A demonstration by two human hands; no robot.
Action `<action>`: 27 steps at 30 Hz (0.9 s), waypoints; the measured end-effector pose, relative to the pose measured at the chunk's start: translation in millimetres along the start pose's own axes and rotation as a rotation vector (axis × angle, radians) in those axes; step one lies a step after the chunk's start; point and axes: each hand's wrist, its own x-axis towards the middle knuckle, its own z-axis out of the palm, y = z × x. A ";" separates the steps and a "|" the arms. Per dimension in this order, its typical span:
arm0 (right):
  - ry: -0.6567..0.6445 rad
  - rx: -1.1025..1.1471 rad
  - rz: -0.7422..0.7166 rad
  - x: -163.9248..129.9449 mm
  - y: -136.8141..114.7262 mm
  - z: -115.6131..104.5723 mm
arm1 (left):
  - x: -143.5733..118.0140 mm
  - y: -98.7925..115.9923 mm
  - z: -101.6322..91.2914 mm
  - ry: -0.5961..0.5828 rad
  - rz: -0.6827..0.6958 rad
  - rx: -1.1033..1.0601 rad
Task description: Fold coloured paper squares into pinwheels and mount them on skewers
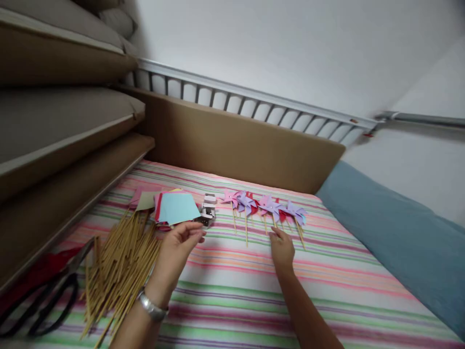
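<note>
My left hand [184, 240], with a watch on its wrist, hovers with loosely curved fingers and nothing visible in them. Just beyond it lies a stack of coloured paper squares [178, 207], light blue on top. Small metallic and white items [208, 211] sit beside the stack. My right hand [282, 246] is closed at the lower end of a pinwheel's stick; its fingertips are partly hidden. That pinwheel [271, 206] lies in a row of pink, purple and red paper pinwheels [247, 202] on thin sticks.
A heap of thin wooden sticks [121, 261] lies at left, beside black-handled scissors [54, 295] and something red [43, 271]. Striped cloth [232, 300] covers the surface. A brown board [232, 140] stands at the back before a radiator [218, 99]; stacked cushions [65, 116] rise at left.
</note>
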 end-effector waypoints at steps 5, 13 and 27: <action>-0.293 0.169 -0.511 -54.8 -83.1 33.1 | 6.7 16.5 -39.1 0.339 0.121 -0.186; -0.542 0.071 -0.961 -80.9 -194.3 84.8 | 12.5 27.8 -79.1 0.491 0.174 -0.403; -0.616 -0.001 -0.896 -76.7 -195.9 114.6 | 11.9 28.6 -82.1 0.453 0.178 -0.443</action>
